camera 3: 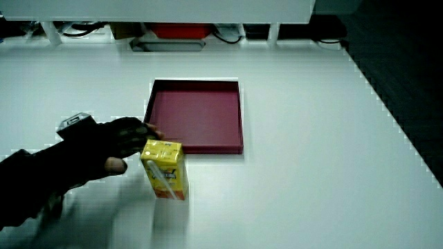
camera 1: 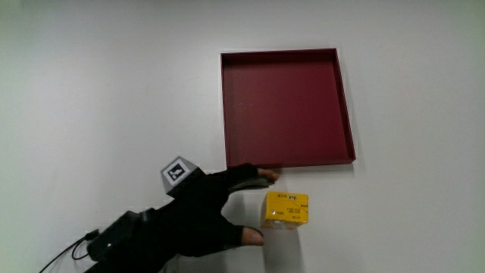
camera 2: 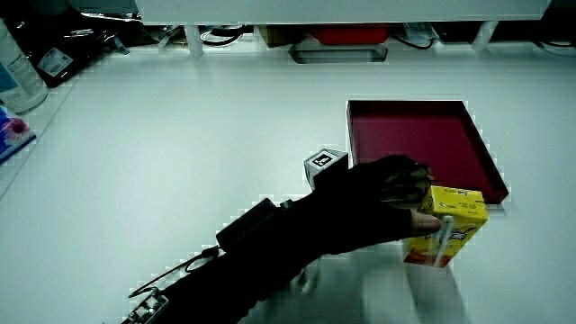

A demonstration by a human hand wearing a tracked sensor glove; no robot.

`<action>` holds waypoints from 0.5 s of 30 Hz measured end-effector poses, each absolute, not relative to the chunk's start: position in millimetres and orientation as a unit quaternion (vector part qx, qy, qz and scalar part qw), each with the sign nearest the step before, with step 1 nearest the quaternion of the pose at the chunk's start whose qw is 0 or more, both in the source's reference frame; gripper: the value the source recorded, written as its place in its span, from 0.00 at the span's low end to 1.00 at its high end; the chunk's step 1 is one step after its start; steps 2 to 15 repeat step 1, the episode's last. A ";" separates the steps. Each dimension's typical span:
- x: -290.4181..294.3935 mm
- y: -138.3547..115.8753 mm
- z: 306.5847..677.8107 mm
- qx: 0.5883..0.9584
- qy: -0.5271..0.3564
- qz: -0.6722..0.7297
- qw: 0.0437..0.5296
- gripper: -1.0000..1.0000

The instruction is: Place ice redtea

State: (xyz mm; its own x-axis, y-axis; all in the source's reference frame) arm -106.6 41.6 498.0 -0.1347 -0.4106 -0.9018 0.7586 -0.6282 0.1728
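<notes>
The yellow ice redtea carton (camera 1: 286,210) is seen upright on the white tabletop (camera 1: 114,91), just nearer the person than the dark red tray (camera 1: 288,106). The hand (camera 1: 204,212) is placed beside the carton, grip released, fingers spread, nothing held.

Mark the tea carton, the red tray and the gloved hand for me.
tea carton (camera 1: 286,210), main view, on its yellow top face.
red tray (camera 1: 288,163), main view, on the rim nearest the person.
hand (camera 1: 208,208), main view, on the glove's back.
</notes>
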 end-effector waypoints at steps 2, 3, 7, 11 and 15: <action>-110.8 39.6 493.8 0.520 0.164 -0.732 0.409 0.00; -110.8 39.6 493.8 0.520 0.164 -0.732 0.409 0.00; -110.8 39.6 493.8 0.520 0.164 -0.732 0.409 0.00; -110.8 39.6 493.8 0.520 0.164 -0.732 0.409 0.00; -110.8 39.6 493.8 0.520 0.164 -0.732 0.409 0.00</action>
